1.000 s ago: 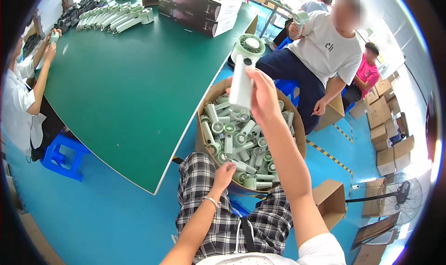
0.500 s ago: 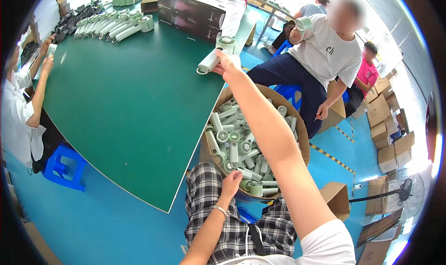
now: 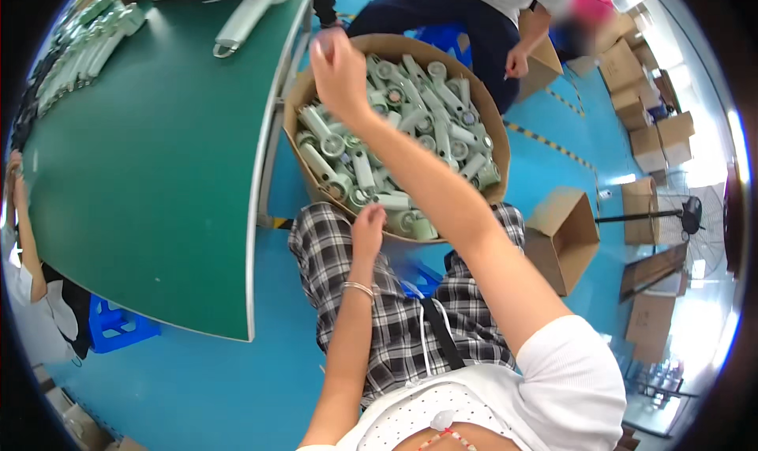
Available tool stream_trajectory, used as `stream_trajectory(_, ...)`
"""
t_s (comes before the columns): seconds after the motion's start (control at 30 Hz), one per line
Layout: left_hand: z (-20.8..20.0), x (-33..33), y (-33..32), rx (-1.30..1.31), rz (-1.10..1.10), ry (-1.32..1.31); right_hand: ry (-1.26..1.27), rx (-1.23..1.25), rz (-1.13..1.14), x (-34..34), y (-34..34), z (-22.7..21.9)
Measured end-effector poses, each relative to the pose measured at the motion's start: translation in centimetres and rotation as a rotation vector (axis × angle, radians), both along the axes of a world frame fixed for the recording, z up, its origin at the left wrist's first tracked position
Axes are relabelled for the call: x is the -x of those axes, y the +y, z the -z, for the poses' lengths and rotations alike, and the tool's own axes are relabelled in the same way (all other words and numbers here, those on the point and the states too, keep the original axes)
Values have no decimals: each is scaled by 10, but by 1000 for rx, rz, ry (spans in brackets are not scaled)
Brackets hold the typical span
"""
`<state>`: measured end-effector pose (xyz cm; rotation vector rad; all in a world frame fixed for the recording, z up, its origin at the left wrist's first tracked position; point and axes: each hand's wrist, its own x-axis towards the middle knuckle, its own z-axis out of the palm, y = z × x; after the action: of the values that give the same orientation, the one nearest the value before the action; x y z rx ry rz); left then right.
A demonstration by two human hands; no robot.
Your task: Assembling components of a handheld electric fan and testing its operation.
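Note:
A large round-sided cardboard box [image 3: 496, 127] full of pale green handheld fans [image 3: 442, 139] stands in front of my knees. Over its far left rim, beside the table edge, hovers my right hand [image 3: 339, 76]. Its fingers curl away and are blurred, so their grip does not show; no fan is seen in it. My left hand [image 3: 369, 226] rests at the box's near rim by the fans, thumb and fingers pinched together. Whatever they hold, if anything, is too small to name. One handheld fan [image 3: 243, 20] lies on the green table [image 3: 174, 167], near its right edge.
A row of fans [image 3: 99, 48] lies at the table's far left, beside dark items. Across the box sits a person [image 3: 474, 24]; another person's arm [image 3: 25, 230] is at the left. An open carton [image 3: 564, 242] and a standing fan [image 3: 687, 214] are on the right.
My right hand has let go of the handheld fan, now lying on the table, and has drawn back over the box. My left hand stays at the rim. The view has tilted down.

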<state>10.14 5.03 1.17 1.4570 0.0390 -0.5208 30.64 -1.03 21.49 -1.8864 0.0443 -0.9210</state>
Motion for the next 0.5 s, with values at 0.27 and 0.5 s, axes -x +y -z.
stream_trajectory(0.27, -47, 3, -17, -329, 143, -86, 700, 119, 251, 324, -100, 219)
stream_trajectory(0.5, -53, 4, -16, -357, 131, -68, 639, 394, 507, 249, -191, 227)
